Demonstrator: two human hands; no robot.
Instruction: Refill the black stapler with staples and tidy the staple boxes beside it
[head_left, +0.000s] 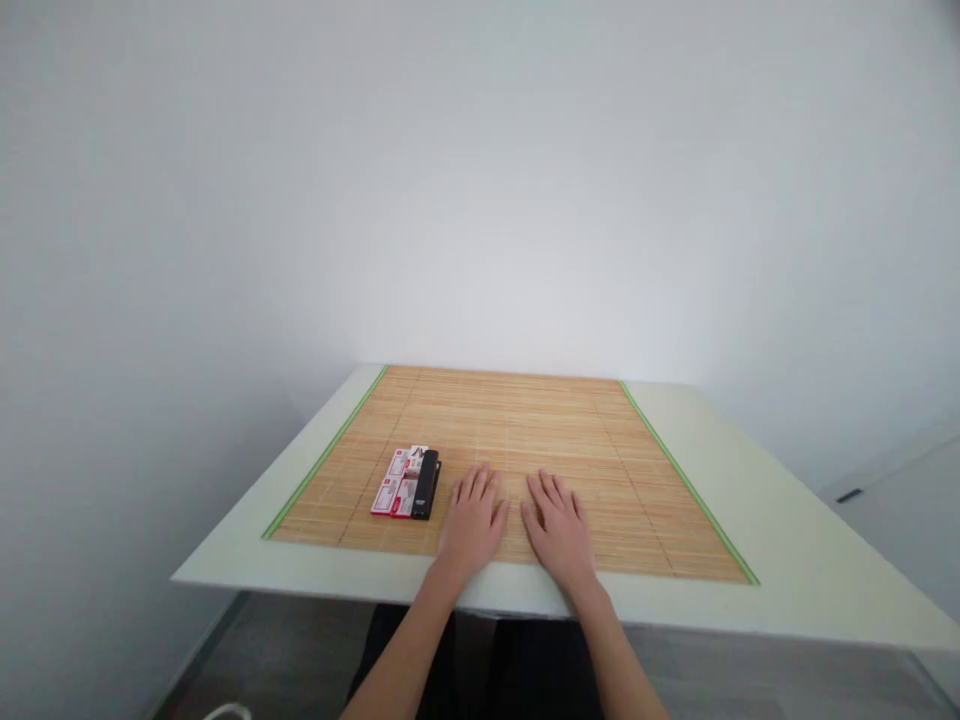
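First, at the near left, a white curved object [229, 711] is cut off. Next, red-and-white boxes [387, 494] lie on the left of the bamboo mat [517, 415], their print too small to read. Just right of them is what looks like a black stapler [425, 485], its pale marking illegible. Then the left hand [471, 517] and right hand [557, 525] rest palm-down, fingers slightly spread, undersides hidden; both forearms run off the near edge.

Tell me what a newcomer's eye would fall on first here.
Probably the left grip and right grip, palm-down side by side near the front of the tan mat. Next, the black stapler-like tool and red-and-white packets, grouped to the left of the left grip.
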